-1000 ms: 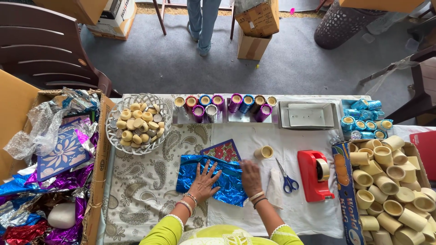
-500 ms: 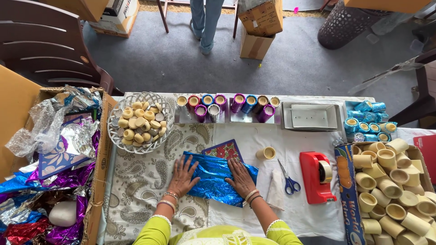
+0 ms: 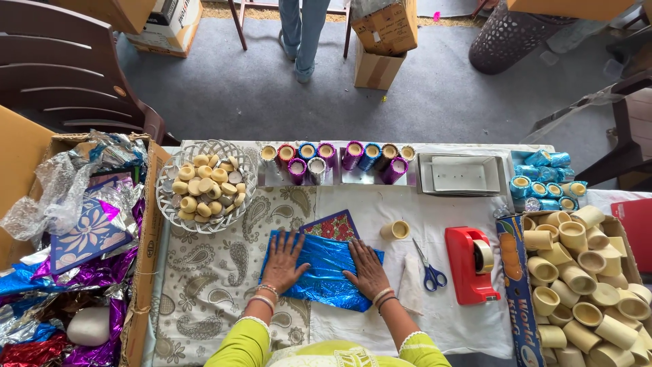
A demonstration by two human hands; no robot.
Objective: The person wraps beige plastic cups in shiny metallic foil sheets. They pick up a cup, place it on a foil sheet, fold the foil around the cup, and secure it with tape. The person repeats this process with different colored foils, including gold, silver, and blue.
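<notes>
A shiny blue foil sheet point(image 3: 324, 265) lies flat on the white tablecloth in front of me. My left hand point(image 3: 284, 260) presses down on its left part with fingers spread. My right hand point(image 3: 367, 268) lies flat on its right part. A patterned red-and-blue card point(image 3: 333, 225) sticks out from under the foil's far edge. A single cream cup point(image 3: 396, 230) rests on the cloth just beyond my right hand.
Blue-handled scissors point(image 3: 428, 270) and a red tape dispenser point(image 3: 471, 263) lie to the right. A box of cream cups point(image 3: 584, 278) stands at far right, a white basket of small pieces point(image 3: 204, 185) at far left, foil-wrapped cups point(image 3: 339, 160) along the back. A person's legs point(image 3: 299, 34) stand beyond the table.
Both hands have slid over the blue foil, the left one moving up onto its left part, and the sheet now lies flatter and more spread out.
</notes>
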